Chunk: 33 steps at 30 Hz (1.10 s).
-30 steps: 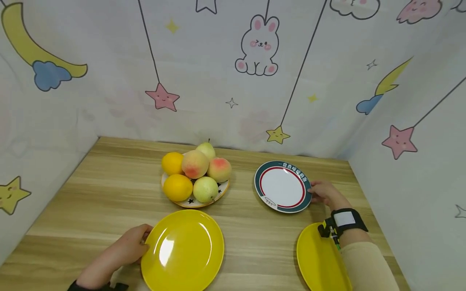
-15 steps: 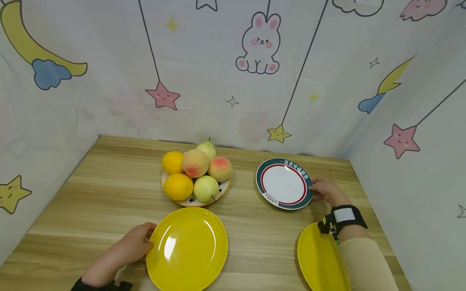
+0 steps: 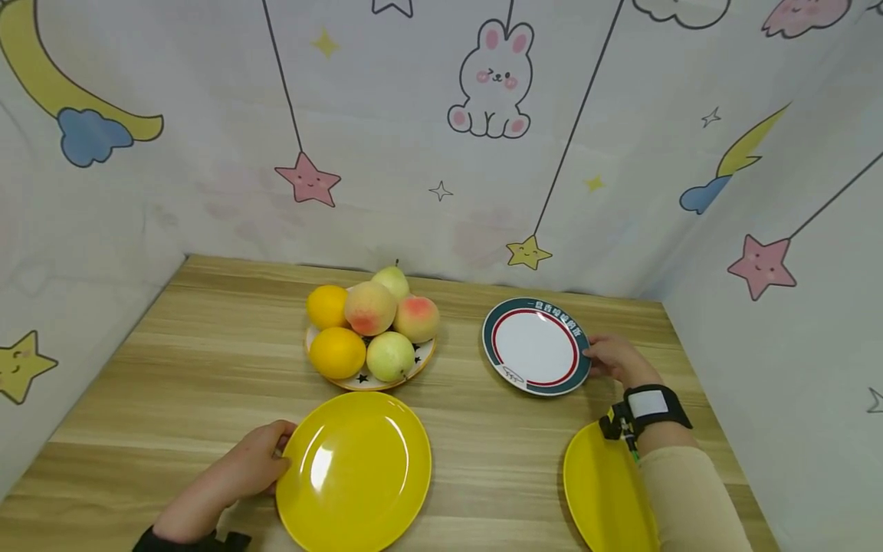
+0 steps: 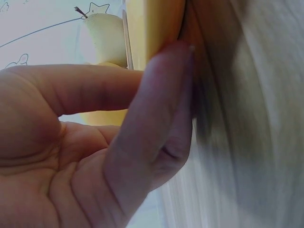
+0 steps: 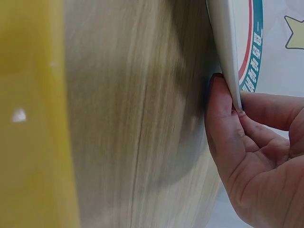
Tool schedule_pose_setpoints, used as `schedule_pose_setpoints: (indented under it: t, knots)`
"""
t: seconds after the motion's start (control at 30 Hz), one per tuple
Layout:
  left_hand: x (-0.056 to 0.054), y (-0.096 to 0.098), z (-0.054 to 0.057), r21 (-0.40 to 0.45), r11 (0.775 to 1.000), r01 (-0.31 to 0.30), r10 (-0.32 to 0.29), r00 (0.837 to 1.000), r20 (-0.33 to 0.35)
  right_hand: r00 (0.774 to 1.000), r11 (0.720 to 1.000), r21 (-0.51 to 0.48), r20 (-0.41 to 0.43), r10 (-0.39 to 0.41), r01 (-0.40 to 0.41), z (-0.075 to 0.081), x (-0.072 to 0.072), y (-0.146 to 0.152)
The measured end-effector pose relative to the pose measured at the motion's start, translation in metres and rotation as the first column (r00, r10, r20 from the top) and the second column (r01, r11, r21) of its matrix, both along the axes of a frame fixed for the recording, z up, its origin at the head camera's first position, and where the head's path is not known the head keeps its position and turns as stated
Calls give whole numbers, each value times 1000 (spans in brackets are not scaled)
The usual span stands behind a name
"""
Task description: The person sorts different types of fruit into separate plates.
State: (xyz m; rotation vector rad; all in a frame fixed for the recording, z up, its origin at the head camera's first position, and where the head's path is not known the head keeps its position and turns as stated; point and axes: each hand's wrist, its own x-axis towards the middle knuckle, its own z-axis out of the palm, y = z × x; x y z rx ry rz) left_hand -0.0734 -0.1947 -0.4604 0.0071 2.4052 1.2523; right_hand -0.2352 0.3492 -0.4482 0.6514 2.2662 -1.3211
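In the head view my left hand (image 3: 255, 464) pinches the left rim of a round, glossy yellow plate (image 3: 366, 475) at the front. The left wrist view has the thumb over that rim and fingers (image 4: 166, 90) beneath it. On the far right my right hand (image 3: 621, 359) holds the right edge of a white plate (image 3: 534, 349) with a dark green rim and a red ring. From the right wrist view, the thumb lies on its face and fingers (image 5: 223, 123) are curled under the edge. A second yellow plate (image 3: 603, 491) lies below my right forearm, which partly covers it.
Behind the left yellow plate stands a star-patterned plate (image 3: 362, 381) heaped with fruit: oranges (image 3: 336, 353), peaches (image 3: 370, 308) and pears (image 3: 390, 356). Cloth walls (image 3: 386, 153) with cartoon prints rise at the back and sides of the wooden table (image 3: 172, 368).
The left yellow plate has shifted slightly to the right with my left hand, then stayed nearly still. My right hand keeps its hold on the white plate, with little visible movement.
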Motion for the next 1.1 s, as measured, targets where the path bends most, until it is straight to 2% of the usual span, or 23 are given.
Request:
schedule_pose_setpoints:
  t: [0.2,0.53,1.1]
  knots:
    - [0,1,1,10,1000,-8,8,1000,11,1000,999,-32,-15,-14,14,3,-2,-9]
    - [0,0,1,23,1000,-7,7,1000,19,1000,1000,-22,-19,-22,22,-1,-4,-16]
    - [1,1,4,33,999,-13,11,999,48,997,1000,17,-76,26,-25,-4,1,-17]
